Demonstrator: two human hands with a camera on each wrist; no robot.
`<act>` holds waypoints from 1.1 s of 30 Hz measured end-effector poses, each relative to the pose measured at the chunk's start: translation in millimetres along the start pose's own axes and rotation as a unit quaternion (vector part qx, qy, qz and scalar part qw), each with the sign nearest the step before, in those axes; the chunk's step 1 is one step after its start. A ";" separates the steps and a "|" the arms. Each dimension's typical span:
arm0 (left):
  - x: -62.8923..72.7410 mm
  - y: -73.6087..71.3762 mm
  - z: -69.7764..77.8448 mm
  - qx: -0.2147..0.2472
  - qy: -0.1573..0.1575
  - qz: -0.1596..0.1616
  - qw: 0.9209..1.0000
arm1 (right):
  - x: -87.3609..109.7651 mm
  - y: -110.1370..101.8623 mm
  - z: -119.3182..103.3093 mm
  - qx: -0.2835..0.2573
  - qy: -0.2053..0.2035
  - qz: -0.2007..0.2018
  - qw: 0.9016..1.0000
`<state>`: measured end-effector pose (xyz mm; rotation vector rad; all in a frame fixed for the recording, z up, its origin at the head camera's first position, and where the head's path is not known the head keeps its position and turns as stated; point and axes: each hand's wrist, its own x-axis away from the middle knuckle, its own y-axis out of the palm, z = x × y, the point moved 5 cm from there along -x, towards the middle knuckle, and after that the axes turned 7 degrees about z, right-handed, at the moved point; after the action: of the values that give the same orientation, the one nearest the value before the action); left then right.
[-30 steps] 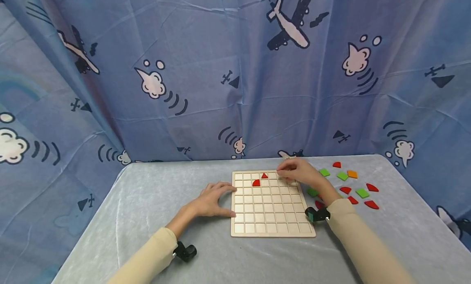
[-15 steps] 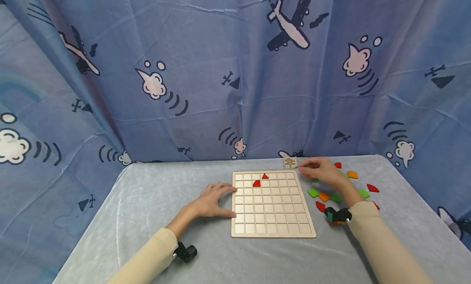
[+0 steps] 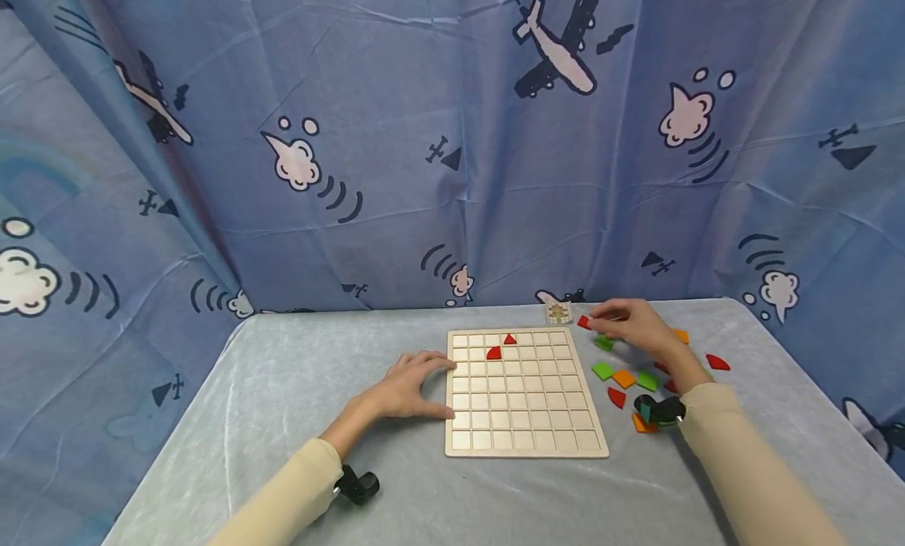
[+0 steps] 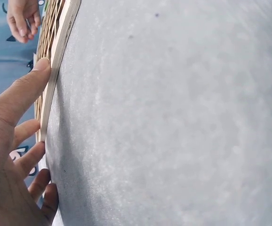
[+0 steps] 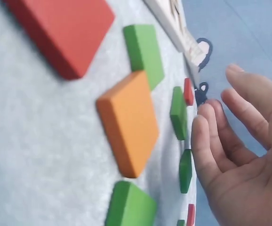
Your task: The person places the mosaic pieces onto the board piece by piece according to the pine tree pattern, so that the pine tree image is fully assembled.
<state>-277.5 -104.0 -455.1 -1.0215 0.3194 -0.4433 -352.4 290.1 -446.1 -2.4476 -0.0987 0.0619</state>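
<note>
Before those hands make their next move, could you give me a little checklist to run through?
1. Left hand touching the left edge of the board: ok.
2. Board flat on the table: ok.
3. Red triangle and red quarter-circle in separate squares: ok.
4. Small card uncovered: ok, but its details are too small to read.
5. Right hand free: seems ok; nothing visible in its grasp.
6. All loose pieces clearly visible from above: not ok; the right hand and arm hide some.

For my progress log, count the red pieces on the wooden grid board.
2: a red triangle in the farthest row, and a red quarter-circle in the next row nearer, one column left.
</note>
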 end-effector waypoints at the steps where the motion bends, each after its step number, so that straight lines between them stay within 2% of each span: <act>1: 0.1 0.1 0.0 0.000 0.000 0.000 1.000 | -0.8 0.1 1.0 0.007 0.001 0.003 1.000; 4: 0.0 0.8 0.0 -0.001 0.002 0.000 1.000 | -3.4 0.6 2.7 0.024 -0.003 0.013 1.000; 12: -0.4 2.5 -0.7 -0.001 0.003 0.002 1.000 | -12.4 6.3 5.3 0.017 -0.018 0.020 0.999; 19: -0.2 2.5 -0.3 -0.001 0.004 0.004 1.000 | -22.5 13.2 6.0 0.032 -0.039 0.026 0.998; 26: 0.7 2.3 -0.2 -0.001 -0.003 0.003 1.000 | -27.3 15.2 0.5 0.052 -0.052 0.018 0.997; 33: 0.6 0.0 2.1 0.001 -0.001 0.001 1.000 | -31.1 17.1 -2.1 0.058 -0.046 0.006 0.997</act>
<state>-276.1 -102.7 -454.1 -1.0194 0.3181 -0.4417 -382.3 273.0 -454.8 -2.3289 -0.1193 0.1815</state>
